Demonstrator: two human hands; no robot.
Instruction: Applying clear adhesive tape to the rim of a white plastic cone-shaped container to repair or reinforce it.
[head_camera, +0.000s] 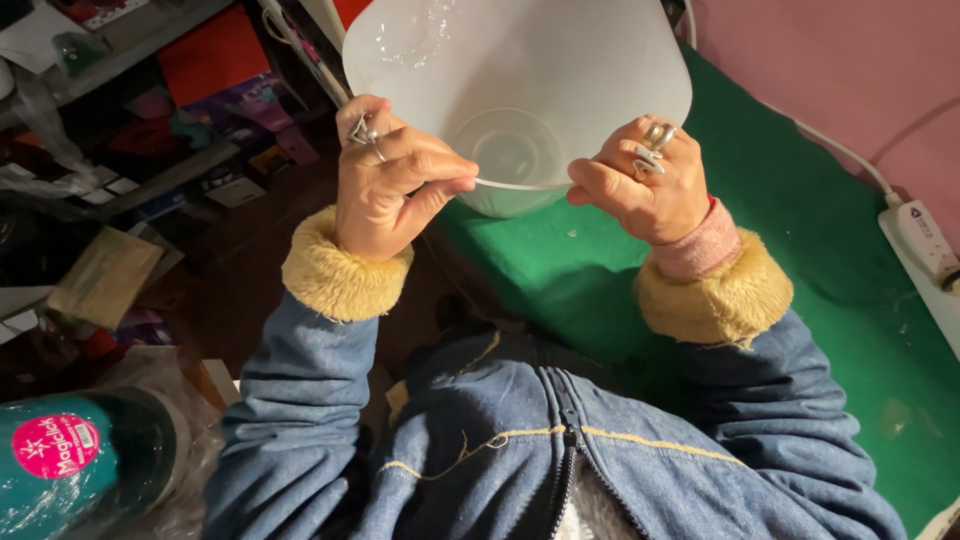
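Nearest, denim sleeves with tan fleece cuffs lead up to both hands. Left hand and right hand, each ringed, pinch the near rim of a translucent white plastic bucket, which is tipped open toward the wearer above the green-covered desk. Farther right, a white power strip lies beside the pink wall.

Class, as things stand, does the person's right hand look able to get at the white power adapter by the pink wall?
Probably yes. The right hand pinches the white translucent bowl's rim, so it must let go first; bare green mat lies between it and the power adapter.
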